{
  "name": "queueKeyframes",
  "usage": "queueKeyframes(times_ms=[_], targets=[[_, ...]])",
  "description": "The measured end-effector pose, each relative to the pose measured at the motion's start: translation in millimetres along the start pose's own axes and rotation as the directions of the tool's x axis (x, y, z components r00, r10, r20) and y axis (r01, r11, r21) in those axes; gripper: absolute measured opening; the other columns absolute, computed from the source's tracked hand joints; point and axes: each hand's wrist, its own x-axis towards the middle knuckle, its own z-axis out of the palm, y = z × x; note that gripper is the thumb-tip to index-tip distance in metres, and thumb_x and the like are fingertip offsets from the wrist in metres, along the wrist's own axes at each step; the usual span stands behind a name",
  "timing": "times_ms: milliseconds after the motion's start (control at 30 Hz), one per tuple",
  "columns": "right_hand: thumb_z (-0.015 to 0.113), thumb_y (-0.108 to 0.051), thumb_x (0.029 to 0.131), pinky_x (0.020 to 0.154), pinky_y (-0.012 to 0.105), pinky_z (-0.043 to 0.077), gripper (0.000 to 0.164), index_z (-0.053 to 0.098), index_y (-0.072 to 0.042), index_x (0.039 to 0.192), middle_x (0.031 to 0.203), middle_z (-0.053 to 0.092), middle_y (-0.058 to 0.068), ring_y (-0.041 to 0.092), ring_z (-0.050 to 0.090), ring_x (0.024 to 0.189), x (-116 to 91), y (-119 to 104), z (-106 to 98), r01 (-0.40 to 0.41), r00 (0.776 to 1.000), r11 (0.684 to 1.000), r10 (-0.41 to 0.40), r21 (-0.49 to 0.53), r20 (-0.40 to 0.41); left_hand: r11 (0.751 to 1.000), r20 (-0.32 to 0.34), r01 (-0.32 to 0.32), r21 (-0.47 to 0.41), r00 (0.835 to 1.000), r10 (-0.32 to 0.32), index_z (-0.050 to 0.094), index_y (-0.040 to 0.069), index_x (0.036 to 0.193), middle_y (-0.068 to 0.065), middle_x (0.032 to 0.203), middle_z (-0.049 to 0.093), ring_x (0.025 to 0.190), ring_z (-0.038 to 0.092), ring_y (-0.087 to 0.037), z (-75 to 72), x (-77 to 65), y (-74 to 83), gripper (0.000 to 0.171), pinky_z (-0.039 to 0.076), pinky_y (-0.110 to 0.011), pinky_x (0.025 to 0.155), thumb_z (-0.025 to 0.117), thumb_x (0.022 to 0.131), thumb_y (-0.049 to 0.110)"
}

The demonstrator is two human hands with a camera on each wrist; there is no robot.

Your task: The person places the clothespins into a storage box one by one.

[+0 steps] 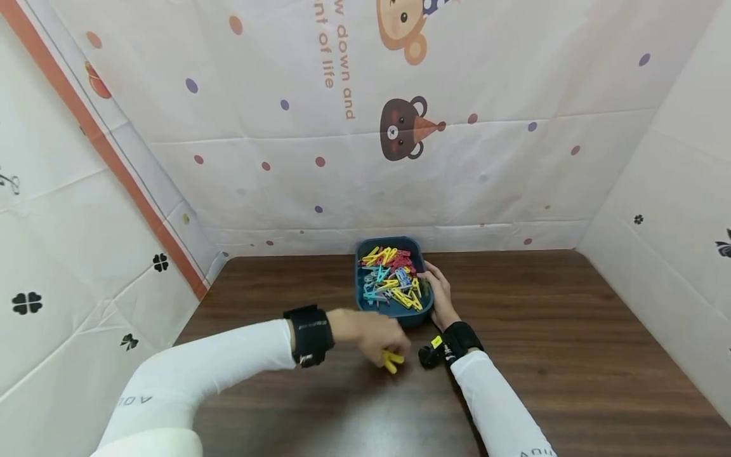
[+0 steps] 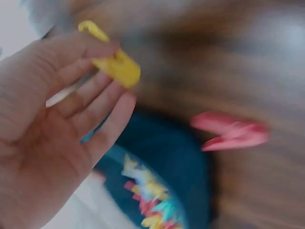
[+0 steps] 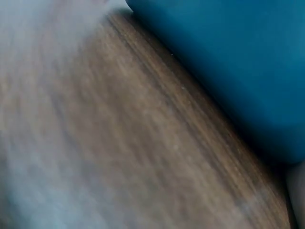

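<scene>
My left hand (image 1: 377, 335) pinches a yellow clothespin (image 1: 392, 360) between thumb and fingers, low over the table in front of the basin. The left wrist view shows the same yellow clothespin (image 2: 125, 69) at the fingertips, blurred. A dark blue plastic basin (image 1: 408, 318) holds many clothespins (image 1: 394, 276) in yellow, red, light blue and blue. My right hand (image 1: 438, 295) holds the basin by its right side, fingertips at the rim. On the wood beside the basin lies a red clothespin (image 2: 233, 131), seen only in the left wrist view.
The brown wooden table (image 1: 514, 330) ends at the back against a printed cloth wall (image 1: 342, 190), close behind the basin. More cloth hangs at both sides. A small black camera (image 1: 429, 357) sticks out from the right wristband (image 1: 461, 338).
</scene>
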Motion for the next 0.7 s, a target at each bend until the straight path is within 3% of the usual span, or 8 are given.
queueKeyframes(times_ms=[100, 167, 233, 367, 467, 533, 633, 700], targets=[[0.048, -0.015, 0.105, 0.089, 0.021, 0.049, 0.049, 0.044, -0.011, 0.154, 0.160, 0.041, 0.013, 0.025, 0.048, 0.131, 0, -3, -4, 0.013, 1.000, 1.000, -0.013, -0.021, -0.013, 0.987, 0.036, -0.006, -0.159, 0.999, 0.012, 0.068, 0.011, 0.120, -0.005, 0.103, 0.074, 0.085, 0.065, -0.008, -42.0, 6.7, -11.0, 0.030, 0.051, -0.017, 0.075, 0.075, 0.091, 0.008], [0.049, -0.015, 0.105, 0.093, 0.022, 0.047, 0.048, 0.045, -0.010, 0.153, 0.161, 0.041, 0.010, 0.025, 0.046, 0.134, -1, -4, -6, 0.019, 1.000, 0.999, -0.020, -0.039, -0.020, 0.984, 0.046, 0.048, -0.170, 0.998, -0.041, 0.066, 0.009, 0.124, -0.008, 0.108, 0.073, 0.087, 0.065, -0.011, -71.2, 8.5, -19.8, 0.033, 0.051, -0.021, 0.077, 0.074, 0.092, 0.009], [0.049, -0.016, 0.105, 0.096, 0.025, 0.045, 0.047, 0.045, -0.010, 0.152, 0.161, 0.040, 0.010, 0.025, 0.044, 0.136, -1, -4, -7, 0.020, 0.999, 0.998, -0.022, -0.061, -0.031, 0.982, 0.020, 0.134, -0.134, 0.991, -0.132, 0.063, 0.008, 0.130, -0.010, 0.112, 0.071, 0.086, 0.062, -0.012, -97.1, 9.4, -31.4, 0.037, 0.050, -0.023, 0.076, 0.071, 0.094, 0.009], [0.047, -0.017, 0.105, 0.097, 0.027, 0.044, 0.048, 0.043, -0.011, 0.153, 0.158, 0.040, 0.014, 0.027, 0.045, 0.134, -2, -3, -6, 0.011, 0.999, 0.998, -0.013, -0.068, -0.038, 0.936, -0.089, 0.322, -0.143, 0.938, -0.336, 0.059, 0.008, 0.137, -0.009, 0.106, 0.065, 0.081, 0.056, -0.015, -129.1, 13.0, -61.5, 0.043, 0.044, -0.025, 0.068, 0.067, 0.095, 0.008], [0.047, -0.017, 0.104, 0.092, 0.025, 0.046, 0.049, 0.044, -0.012, 0.152, 0.154, 0.043, 0.016, 0.027, 0.048, 0.130, -1, -3, -4, 0.001, 0.999, 0.999, -0.004, -0.052, -0.051, 0.901, -0.154, 0.378, -0.212, 0.898, -0.413, 0.057, 0.007, 0.139, -0.011, 0.105, 0.065, 0.084, 0.063, -0.022, -135.5, 19.4, -84.8, 0.044, 0.047, -0.027, 0.068, 0.067, 0.095, 0.006], [0.049, -0.019, 0.104, 0.090, 0.024, 0.047, 0.048, 0.045, -0.013, 0.151, 0.152, 0.045, 0.016, 0.027, 0.050, 0.127, -1, -2, -3, 0.006, 0.998, 0.998, -0.010, -0.058, -0.058, 0.880, -0.201, 0.400, -0.256, 0.868, -0.454, 0.059, 0.005, 0.137, -0.014, 0.111, 0.067, 0.093, 0.067, -0.025, -132.0, 26.0, -97.3, 0.044, 0.053, -0.029, 0.073, 0.069, 0.095, 0.005], [0.049, -0.020, 0.103, 0.091, 0.025, 0.046, 0.048, 0.046, -0.012, 0.151, 0.151, 0.045, 0.016, 0.027, 0.051, 0.125, -2, 1, 0, 0.025, 0.998, 0.995, -0.031, -0.096, -0.062, 0.828, -0.255, 0.453, -0.330, 0.802, -0.540, 0.064, 0.004, 0.133, -0.015, 0.121, 0.066, 0.099, 0.068, -0.027, -114.1, 42.0, -111.6, 0.040, 0.057, -0.032, 0.079, 0.072, 0.094, 0.006], [0.049, -0.019, 0.103, 0.093, 0.027, 0.045, 0.048, 0.046, -0.011, 0.150, 0.152, 0.044, 0.017, 0.027, 0.050, 0.124, -5, 3, 0, 0.028, 0.997, 0.991, -0.036, -0.128, -0.065, 0.779, -0.252, 0.495, -0.384, 0.756, -0.604, 0.068, 0.004, 0.126, -0.014, 0.122, 0.067, 0.097, 0.068, -0.025, -97.2, 55.6, -117.0, 0.033, 0.058, -0.032, 0.078, 0.074, 0.093, 0.008]])
